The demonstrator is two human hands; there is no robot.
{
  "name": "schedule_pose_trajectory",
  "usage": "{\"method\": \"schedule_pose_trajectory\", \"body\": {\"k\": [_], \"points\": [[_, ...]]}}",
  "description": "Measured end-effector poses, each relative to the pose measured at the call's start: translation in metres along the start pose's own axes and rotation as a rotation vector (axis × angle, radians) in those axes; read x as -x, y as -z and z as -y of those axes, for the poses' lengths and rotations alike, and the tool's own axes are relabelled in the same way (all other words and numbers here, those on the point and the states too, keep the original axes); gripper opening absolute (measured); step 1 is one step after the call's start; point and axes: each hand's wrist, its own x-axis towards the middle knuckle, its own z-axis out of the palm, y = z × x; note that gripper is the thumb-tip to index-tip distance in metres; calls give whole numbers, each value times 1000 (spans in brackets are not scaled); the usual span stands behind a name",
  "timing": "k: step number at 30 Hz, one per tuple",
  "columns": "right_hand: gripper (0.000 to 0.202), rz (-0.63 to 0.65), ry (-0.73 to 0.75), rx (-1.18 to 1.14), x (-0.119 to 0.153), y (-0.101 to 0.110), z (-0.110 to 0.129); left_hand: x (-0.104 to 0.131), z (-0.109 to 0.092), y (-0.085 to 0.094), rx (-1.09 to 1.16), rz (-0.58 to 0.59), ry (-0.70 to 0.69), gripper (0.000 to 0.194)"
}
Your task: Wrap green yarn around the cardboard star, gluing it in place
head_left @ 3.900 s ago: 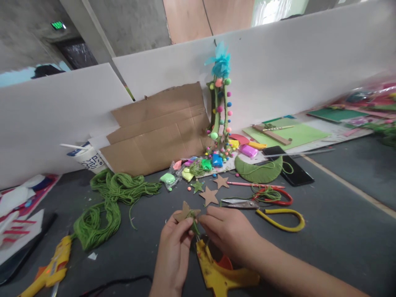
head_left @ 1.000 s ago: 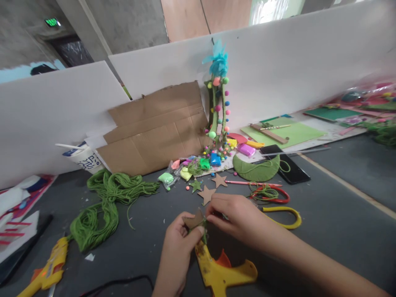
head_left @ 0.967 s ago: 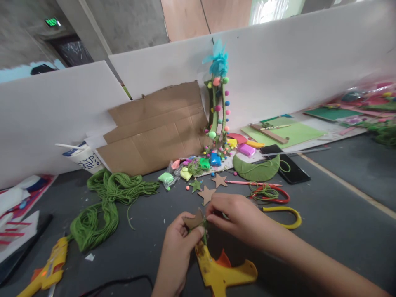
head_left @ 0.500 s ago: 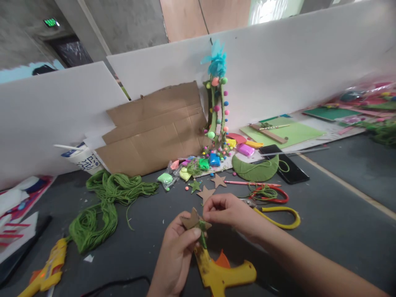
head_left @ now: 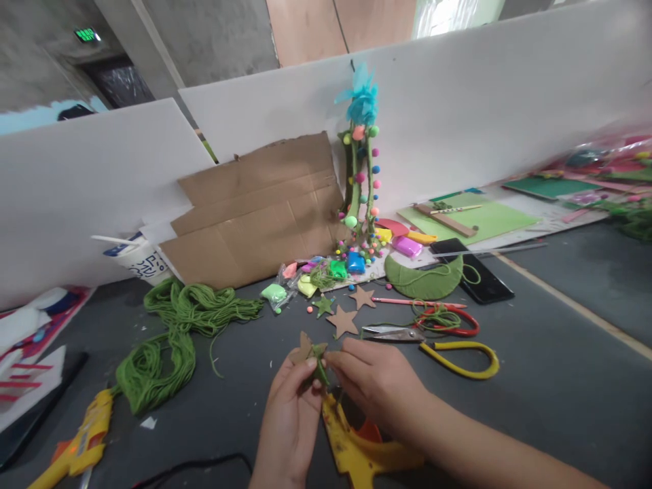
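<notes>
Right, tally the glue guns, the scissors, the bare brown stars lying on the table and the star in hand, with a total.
Glue guns: 2
Scissors: 1
Bare brown stars: 2
Star held in the left hand: 1
Total: 6

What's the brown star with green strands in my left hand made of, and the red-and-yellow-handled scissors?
Brown star: probably cardboard, matte and flat; its green strands look like yarn. Scissors: grey, shiny blades suggest metal; smooth red and yellow handles, perhaps plastic.
</notes>
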Motion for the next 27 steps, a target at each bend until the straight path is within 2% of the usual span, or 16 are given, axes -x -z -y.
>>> {"method": "schedule_pose_trajectory", "body": {"k": [5,9,17,22,27], "points": [[23,12,62,110,-2,0,-1,1,-2,-2,-83,-30,-54,15],[21,31,75,154,-3,4,1,5,-5,-4,-202,0,-111,13],[19,74,95,234,-6,20,5,3,-5,1,-509,26,-281,9],[18,136,154,303,-8,34,3,8,-8,-4,-657,52,-283,9],[17,154,70,179,-12,44,0,14,-10,-9,-681,85,-247,9]]}}
